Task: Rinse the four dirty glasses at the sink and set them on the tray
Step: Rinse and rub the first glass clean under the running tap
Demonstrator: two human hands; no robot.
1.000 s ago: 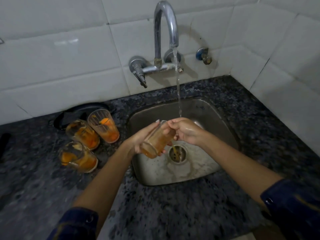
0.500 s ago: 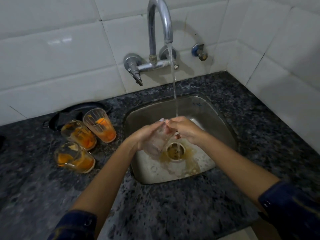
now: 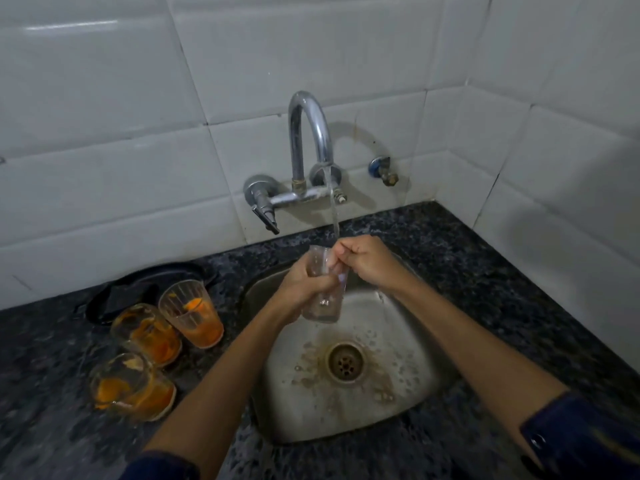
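Since the frame half a second earlier, the glass (image 3: 323, 285) has been turned from a tilted, draining pose to nearly upright and raised under the tap's (image 3: 311, 133) stream, and the orange liquid seen in it one second ago has been emptied out. It is held above the sink (image 3: 398, 410), not on the bench (image 3: 519, 289). It is gripped around its side by the left hand (image 3: 304, 282), fingers curled round it. The right hand (image 3: 360, 261) is closed at the rim, its fingers (image 3: 332, 263) apparently reaching inside to rub the wall; how deep they go cannot be told. Water (image 3: 334, 209) falls onto the rim area beside those fingers.

Three dirty glasses (image 3: 145, 348), each streaked with orange residue, stand close together on the bench left of the sink, just in front of a dark tray (image 3: 114, 296) on which no glass is seen.

Judged risks: the wet glass could slip through the left hand and be dropped into the steel basin, where it might crack. Fingers worked inside could push it sideways and loosen the grip. Water striking the rim could splash onto the sleeves (image 3: 581, 441). The left forearm passes just beside the crowded dirty glasses, so one could be knocked over when the rinsed glass is carried across them to the tray.
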